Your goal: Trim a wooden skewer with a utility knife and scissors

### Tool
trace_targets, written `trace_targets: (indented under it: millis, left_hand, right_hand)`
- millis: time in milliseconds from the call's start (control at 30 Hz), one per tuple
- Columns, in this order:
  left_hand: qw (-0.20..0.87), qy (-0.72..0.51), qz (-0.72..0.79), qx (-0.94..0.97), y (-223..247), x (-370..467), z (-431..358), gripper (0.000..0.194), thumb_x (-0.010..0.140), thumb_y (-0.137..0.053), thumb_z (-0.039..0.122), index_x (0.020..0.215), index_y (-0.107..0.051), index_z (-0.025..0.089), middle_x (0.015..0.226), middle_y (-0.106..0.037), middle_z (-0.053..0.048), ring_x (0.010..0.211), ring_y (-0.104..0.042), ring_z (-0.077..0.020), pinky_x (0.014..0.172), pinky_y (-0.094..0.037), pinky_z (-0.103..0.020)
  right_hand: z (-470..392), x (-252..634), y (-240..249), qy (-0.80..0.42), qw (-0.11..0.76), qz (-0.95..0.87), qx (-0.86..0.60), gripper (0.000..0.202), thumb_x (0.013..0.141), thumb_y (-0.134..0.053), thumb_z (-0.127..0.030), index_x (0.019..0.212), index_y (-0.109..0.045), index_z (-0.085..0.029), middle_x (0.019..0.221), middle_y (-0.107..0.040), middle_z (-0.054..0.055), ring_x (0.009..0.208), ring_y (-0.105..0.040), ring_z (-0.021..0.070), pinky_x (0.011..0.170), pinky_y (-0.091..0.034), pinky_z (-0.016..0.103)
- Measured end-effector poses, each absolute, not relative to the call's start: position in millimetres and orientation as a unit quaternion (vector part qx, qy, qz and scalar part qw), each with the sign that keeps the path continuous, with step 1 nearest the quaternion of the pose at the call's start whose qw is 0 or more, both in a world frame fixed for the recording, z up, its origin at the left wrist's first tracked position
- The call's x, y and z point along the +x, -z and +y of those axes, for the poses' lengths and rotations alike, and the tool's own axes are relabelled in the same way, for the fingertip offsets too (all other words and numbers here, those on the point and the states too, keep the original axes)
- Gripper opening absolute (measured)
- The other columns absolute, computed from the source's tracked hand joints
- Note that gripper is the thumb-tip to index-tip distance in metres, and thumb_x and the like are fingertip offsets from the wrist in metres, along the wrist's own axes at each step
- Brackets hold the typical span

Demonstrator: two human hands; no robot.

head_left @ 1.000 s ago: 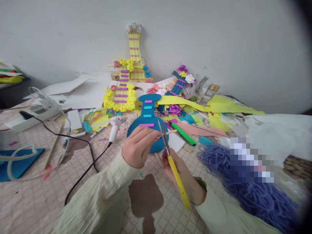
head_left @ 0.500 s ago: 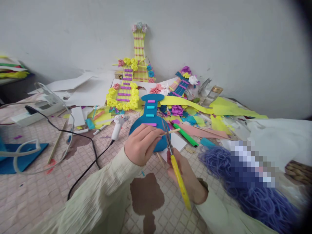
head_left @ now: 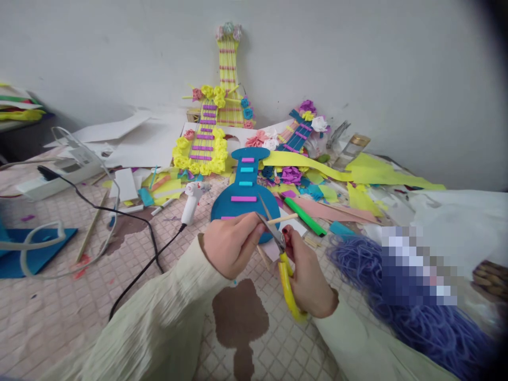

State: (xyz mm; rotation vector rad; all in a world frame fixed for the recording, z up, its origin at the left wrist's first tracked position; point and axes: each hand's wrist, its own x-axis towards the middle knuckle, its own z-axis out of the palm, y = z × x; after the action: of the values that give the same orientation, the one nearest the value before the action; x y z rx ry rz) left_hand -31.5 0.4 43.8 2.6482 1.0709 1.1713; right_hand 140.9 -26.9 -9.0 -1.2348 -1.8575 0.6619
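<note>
My left hand point(head_left: 234, 243) pinches a thin pale wooden stick point(head_left: 286, 217) whose end points to the right. My right hand point(head_left: 311, 278) grips yellow-handled scissors point(head_left: 286, 280), their blades parted with the stick between them. Behind both hands lies a blue guitar-shaped cutout point(head_left: 246, 191) with purple and light-blue strips across it; my left hand hides part of its lower edge. A scrap of white paper point(head_left: 273, 251) shows beneath the scissors. Just right of the blades is a green marker point(head_left: 305, 216).
A white glue gun point(head_left: 192, 203) with a black cord lies to the left, near a power strip point(head_left: 59, 180). Decorated paper guitars point(head_left: 202, 140) stand at the back. Purple yarn point(head_left: 416, 317) and a white plastic bag point(head_left: 460, 227) fill the right side.
The scissors' handles have spread and their blades have opened wider around the stick. My left hand has turned and lowered slightly, and the stick has moved a little down with it.
</note>
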Motion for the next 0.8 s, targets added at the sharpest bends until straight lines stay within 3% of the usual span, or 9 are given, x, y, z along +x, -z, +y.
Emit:
trace_targets:
  millis: [167, 367, 600, 800]
  left_hand:
    - [-0.012, -0.379, 0.320, 0.868, -41.5, -34.4, 2.1, 0.022, 0.088, -0.031, 0.022, 0.078, -0.050, 0.016, 0.057, -0.057, 0.001, 0.040, -0.047, -0.0098, 0.039, -0.032, -0.022]
    - [-0.017, -0.384, 0.299, 0.873, -43.3, -34.3, 0.8, 0.018, 0.086, -0.034, 0.020, 0.086, -0.051, 0.015, 0.066, -0.063, -0.001, 0.044, -0.052, -0.0106, 0.042, -0.037, -0.022]
    - [-0.012, -0.379, 0.294, 0.877, -44.0, -33.5, -2.2, 0.017, 0.085, -0.035, 0.018, 0.087, -0.051, 0.015, 0.063, -0.062, -0.001, 0.045, -0.052, -0.0116, 0.043, -0.038, -0.023]
    - [-0.010, -0.393, 0.282, 0.875, -48.6, -33.7, -3.1, 0.019, 0.084, -0.036, 0.017, 0.075, -0.051, 0.015, 0.054, -0.055, 0.000, 0.042, -0.048, -0.0111, 0.041, -0.033, -0.024]
  right_hand:
    - [-25.5, 141.1, 11.1, -0.179, 0.384, -0.751, -0.507, 0.036, 0.071, -0.051, -0.019, 0.105, -0.039, -0.018, 0.097, -0.050, 0.010, 0.090, -0.051, 0.0223, 0.078, -0.045, 0.038]
    - [-28.5, 136.6, 6.9, -0.185, 0.371, -0.750, -0.515, 0.038, 0.079, -0.046, -0.028, 0.113, -0.036, -0.016, 0.097, -0.050, 0.011, 0.090, -0.049, 0.0233, 0.078, -0.043, 0.040]
    - [-30.3, 138.2, 9.1, -0.198, 0.371, -0.742, -0.522, 0.039, 0.078, -0.047, -0.034, 0.110, -0.037, -0.016, 0.090, -0.051, 0.009, 0.081, -0.050, 0.0216, 0.069, -0.045, 0.037]
    - [-34.8, 139.5, 1.5, -0.243, 0.372, -0.756, -0.481, 0.026, 0.068, -0.049, -0.022, 0.090, -0.036, -0.020, 0.086, -0.048, 0.005, 0.076, -0.049, 0.0187, 0.069, -0.043, 0.035]
